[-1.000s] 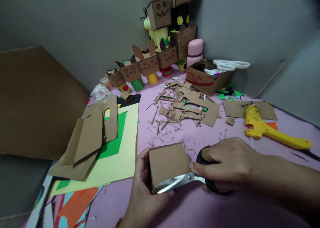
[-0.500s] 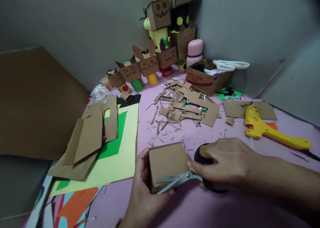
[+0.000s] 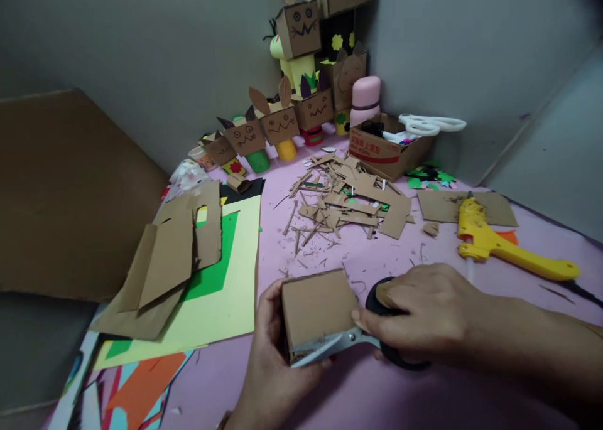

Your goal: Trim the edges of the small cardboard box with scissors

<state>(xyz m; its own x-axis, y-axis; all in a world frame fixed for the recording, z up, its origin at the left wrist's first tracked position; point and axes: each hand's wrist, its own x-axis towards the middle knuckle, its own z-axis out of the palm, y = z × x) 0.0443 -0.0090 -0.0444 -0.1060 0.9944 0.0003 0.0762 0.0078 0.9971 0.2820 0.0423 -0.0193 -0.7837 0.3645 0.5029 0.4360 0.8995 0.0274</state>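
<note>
Cardboard square, light and stiff, is gripped at its left edge by the left hand; the right hand clasps scissors at lower centre.

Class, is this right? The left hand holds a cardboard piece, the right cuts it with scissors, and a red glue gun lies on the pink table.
No: the head view shows a yellow glue gun, not red. The left hand holds the cardboard piece; the right hand cuts it with scissors.
</note>
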